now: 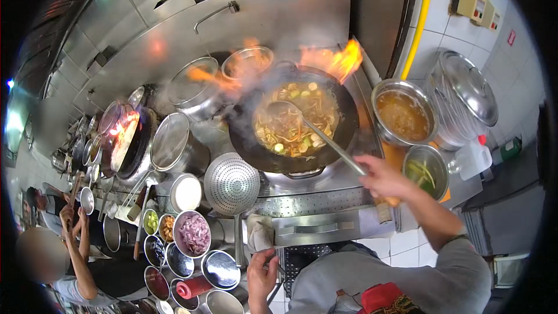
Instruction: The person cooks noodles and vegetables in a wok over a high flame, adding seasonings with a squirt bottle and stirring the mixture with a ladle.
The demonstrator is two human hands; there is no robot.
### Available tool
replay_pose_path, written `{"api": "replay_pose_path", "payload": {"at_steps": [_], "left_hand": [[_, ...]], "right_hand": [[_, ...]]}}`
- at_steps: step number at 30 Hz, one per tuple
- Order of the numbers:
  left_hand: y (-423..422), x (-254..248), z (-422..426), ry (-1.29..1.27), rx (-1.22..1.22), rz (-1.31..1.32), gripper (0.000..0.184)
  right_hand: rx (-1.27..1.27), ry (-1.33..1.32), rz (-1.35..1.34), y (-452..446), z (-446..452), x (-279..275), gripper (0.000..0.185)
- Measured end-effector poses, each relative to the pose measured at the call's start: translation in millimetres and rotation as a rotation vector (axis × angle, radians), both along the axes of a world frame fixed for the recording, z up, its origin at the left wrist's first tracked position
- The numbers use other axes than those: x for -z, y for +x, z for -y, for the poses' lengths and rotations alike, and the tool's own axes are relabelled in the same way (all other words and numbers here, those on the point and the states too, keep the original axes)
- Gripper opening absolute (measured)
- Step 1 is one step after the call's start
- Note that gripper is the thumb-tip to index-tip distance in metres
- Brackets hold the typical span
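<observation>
In the head view, my right hand point(381, 177) is closed round the handle of a long metal ladle point(330, 144). The ladle's bowl rests in a large black wok point(239, 134) of steaming brown broth with noodles and pieces of vegetable point(293, 131). Orange flames point(340, 61) flare behind the wok's far rim. My left hand point(261, 279) is low in front of my body, its fingers loosely bent with nothing visible in them. It is nearest to a folded cloth point(260, 234) and the handle of a perforated strainer point(232, 183).
Right of the wok stand a pot of brown liquid point(404, 113), a smaller pot with greens point(427, 171) and a plastic jug point(472, 158). Bowls of ingredients, including chopped onion point(193, 234), crowd the left. Further left, another person point(87, 261) works near a flaming wok point(125, 136).
</observation>
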State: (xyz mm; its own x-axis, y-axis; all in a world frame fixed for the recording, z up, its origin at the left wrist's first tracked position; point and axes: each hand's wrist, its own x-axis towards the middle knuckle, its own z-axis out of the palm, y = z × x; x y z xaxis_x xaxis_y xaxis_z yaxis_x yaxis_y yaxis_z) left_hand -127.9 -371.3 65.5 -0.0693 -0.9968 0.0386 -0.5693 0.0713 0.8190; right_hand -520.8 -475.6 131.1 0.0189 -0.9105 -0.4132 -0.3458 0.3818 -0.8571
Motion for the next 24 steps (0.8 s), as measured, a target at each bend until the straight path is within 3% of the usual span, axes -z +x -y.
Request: {"api": "replay_pose_path", "payload": {"at_steps": [1,2,6,9,13,17,19,21,24], "left_hand": [[1.1,-1.2,-1.4,-0.007,-0.009,-0.001,0.019],[6.1,5.0,-4.3,0.021,-0.021,0.012,0.019],[4.3,8.5,-3.4,0.058,-0.057,-0.005,0.019],[-20.6,-14.3,20.1,-0.043,0.065,0.073,0.021],[-47.3,-41.2,57.3,-0.192,0.154,0.091,0.025],[-99.4,-58.5,111.9,-0.447,0.210,0.156,0.035],[-136.1,-51.2,142.3,-0.549,0.225,0.220,0.024],[-151.0,-29.9,148.2,-0.445,0.209,0.310,0.020],[-154.6,-20.6,148.8,-0.446,0.180,0.361,0.016]], "right_hand": [[-0.004,0.033,0.102,-15.0,-8.7,-2.8,0.053],[-0.025,0.111,0.034,-30.4,-12.4,-19.8,0.053],[0.005,-0.038,-0.189,-22.9,8.9,-13.9,0.053],[0.006,-0.033,-0.104,15.4,22.1,-3.6,0.058],[-0.069,0.125,0.048,-41.8,-12.8,-7.5,0.055],[-0.032,0.030,-0.103,-46.4,-1.9,-7.3,0.056],[-0.001,-0.045,-0.151,-13.2,22.6,3.6,0.056],[-0.021,-0.022,-0.073,8.7,15.3,-7.5,0.060],[-0.084,0.028,-0.046,-42.9,-18.7,-10.7,0.057]]}}
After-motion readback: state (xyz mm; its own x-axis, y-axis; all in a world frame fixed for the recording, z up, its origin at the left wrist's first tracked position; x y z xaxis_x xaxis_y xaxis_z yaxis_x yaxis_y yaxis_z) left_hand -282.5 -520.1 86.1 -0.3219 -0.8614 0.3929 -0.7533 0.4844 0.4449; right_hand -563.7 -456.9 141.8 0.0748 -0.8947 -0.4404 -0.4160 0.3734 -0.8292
